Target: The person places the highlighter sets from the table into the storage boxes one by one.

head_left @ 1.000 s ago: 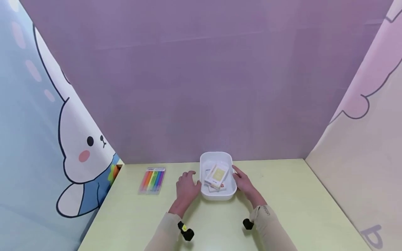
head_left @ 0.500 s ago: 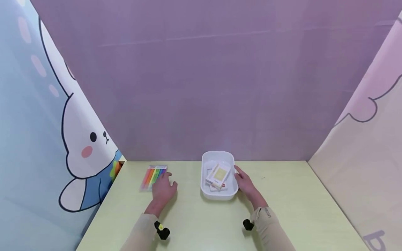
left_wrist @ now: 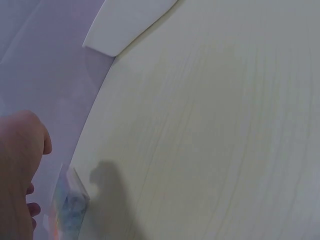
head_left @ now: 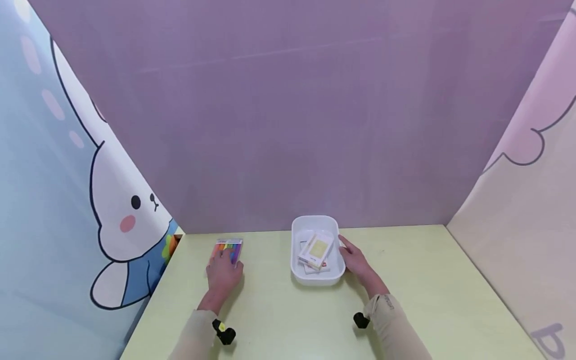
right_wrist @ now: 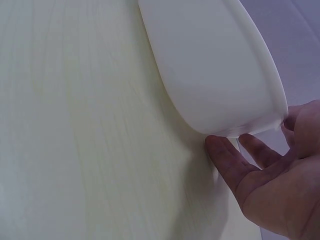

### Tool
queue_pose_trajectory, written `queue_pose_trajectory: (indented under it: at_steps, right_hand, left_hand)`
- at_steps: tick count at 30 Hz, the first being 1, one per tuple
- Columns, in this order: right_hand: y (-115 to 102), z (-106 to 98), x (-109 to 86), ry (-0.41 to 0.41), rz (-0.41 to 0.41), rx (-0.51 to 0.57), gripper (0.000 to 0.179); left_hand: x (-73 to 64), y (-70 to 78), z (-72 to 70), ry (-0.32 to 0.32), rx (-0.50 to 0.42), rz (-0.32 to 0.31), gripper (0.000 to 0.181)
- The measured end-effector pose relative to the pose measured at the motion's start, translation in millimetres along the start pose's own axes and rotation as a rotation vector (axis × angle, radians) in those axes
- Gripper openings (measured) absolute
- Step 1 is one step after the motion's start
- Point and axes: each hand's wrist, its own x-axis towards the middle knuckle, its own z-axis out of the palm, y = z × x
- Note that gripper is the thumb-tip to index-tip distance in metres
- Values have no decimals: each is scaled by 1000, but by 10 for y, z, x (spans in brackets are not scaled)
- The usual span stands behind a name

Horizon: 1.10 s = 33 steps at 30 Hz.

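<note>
A flat pack of rainbow-coloured pens (head_left: 230, 245) in a clear case lies at the left of the table, its near part covered by my left hand (head_left: 222, 275). The left wrist view shows the pack (left_wrist: 71, 205) blurred, close to the fingers; the thumb stands apart from it. My right hand (head_left: 357, 259) rests against the right side of a white plastic tray (head_left: 317, 281). Its fingertips (right_wrist: 216, 145) touch the tray's outer wall (right_wrist: 215, 65). Inside the tray, a small white box with a yellow panel (head_left: 319, 248) lies tilted on another flat white box (head_left: 325, 268).
The pale wood-grain table (head_left: 279, 320) meets a purple backdrop (head_left: 288, 125) just behind the tray and the pen pack. Printed panels flank it, a cartoon rabbit (head_left: 123, 225) on the left one. Bare tabletop lies between the two hands.
My left hand has moved left from beside the tray to over the pen pack. The pack has shifted slightly right in view. My right hand stays at the tray's side.
</note>
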Motion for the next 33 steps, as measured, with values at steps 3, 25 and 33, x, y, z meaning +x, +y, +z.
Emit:
queue_pose_trajectory:
  at_steps: [3,25,33]
  right_hand:
    - [-33,-27,24,10,8,-9,49]
    - [30,66,-30,-4,14,27,49]
    - [3,21,-18,0,5,36,49]
  left_hand:
    - [64,-40,-60,-29,-7,-47,50]
    - [102,-430,-30,-243,12,-215,100]
    - [155,-449,53,-224,39,-178,106]
